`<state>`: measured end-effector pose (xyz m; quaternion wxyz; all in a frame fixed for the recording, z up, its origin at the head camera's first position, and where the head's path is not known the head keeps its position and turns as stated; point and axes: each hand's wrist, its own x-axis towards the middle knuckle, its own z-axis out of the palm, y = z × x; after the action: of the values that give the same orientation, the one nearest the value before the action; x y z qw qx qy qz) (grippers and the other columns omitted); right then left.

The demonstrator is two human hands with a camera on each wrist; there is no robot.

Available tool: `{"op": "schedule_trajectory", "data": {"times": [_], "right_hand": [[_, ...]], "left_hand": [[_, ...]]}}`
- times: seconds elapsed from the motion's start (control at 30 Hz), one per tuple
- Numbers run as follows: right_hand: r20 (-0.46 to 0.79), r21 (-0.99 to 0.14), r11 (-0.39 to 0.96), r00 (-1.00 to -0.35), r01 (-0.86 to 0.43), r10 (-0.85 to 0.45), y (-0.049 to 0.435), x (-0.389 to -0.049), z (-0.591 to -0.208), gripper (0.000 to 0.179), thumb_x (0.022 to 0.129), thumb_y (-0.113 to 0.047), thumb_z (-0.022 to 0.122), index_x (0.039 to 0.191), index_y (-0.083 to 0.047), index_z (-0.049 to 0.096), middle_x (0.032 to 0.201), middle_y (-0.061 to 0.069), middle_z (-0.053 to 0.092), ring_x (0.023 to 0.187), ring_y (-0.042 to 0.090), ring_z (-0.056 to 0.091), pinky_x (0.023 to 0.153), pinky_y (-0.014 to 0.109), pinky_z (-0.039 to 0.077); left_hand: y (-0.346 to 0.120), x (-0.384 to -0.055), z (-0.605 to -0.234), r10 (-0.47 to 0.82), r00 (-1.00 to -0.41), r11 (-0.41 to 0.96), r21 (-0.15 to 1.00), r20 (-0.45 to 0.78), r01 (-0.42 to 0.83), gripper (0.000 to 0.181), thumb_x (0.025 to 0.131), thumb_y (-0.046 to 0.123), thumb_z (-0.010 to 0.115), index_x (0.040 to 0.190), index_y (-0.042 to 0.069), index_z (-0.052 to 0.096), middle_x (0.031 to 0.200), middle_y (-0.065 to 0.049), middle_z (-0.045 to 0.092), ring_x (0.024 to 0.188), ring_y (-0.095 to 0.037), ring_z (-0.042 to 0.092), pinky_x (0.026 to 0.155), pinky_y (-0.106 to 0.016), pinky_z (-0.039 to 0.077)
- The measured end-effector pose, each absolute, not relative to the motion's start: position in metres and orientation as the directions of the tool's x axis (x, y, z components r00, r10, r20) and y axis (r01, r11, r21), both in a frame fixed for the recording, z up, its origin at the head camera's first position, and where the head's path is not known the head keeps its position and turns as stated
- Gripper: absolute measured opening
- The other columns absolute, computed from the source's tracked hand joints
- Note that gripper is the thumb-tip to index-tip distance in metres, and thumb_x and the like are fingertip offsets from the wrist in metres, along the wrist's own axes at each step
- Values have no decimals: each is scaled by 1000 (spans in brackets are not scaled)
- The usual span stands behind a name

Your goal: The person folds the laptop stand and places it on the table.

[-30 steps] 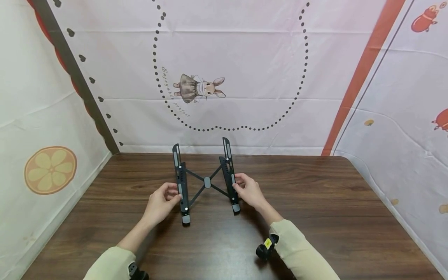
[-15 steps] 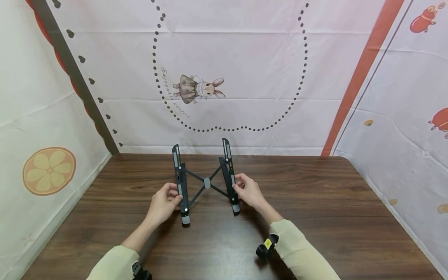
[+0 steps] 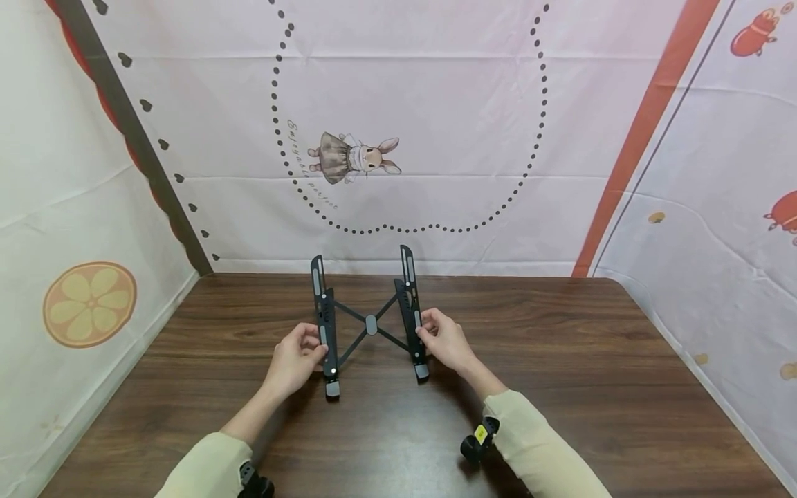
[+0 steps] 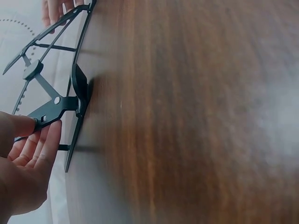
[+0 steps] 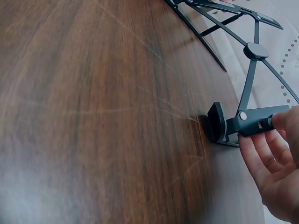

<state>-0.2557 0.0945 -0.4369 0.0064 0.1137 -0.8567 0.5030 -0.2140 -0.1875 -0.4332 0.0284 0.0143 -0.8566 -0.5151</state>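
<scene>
A black folding laptop stand [image 3: 371, 324] stands unfolded on the wooden table, its two side rails joined by an X-shaped brace with a grey oval hub. My left hand [image 3: 295, 358] pinches the left rail between thumb and fingers. On the opposite side, my right hand [image 3: 445, 340] pinches the right rail the same way. The left wrist view shows the thumb on top of the rail and the fingers under it, near the front lip [image 4: 80, 88]. In the right wrist view, the fingers likewise support the rail just behind its upturned lip [image 5: 217, 122].
The brown wooden table [image 3: 560, 387] extends on all sides of the stand. A white printed cloth [image 3: 436, 138] hangs behind its far edge, with more cloth at left and right. A small black camera [image 3: 476, 443] is strapped at the right sleeve.
The stand and both hands have shifted very slightly to the right. Both hands keep the same grip on the rails throughout.
</scene>
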Motion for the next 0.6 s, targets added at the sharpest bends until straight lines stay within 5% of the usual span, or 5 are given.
{"op": "schedule_trajectory", "data": {"times": [0.6], "right_hand": [[91,-897,412,-979,-160,-182,113,-252,-435,19,88,-5,58,107,-6,55,83,9,62,65,17,61,56,32,55]], "left_hand": [[-173,-228,-433,-48,-999,420,907,-1,-21,29,85,1,60,113,3,53,90,-13,63,72,-17,65,61,-30,56]]}}
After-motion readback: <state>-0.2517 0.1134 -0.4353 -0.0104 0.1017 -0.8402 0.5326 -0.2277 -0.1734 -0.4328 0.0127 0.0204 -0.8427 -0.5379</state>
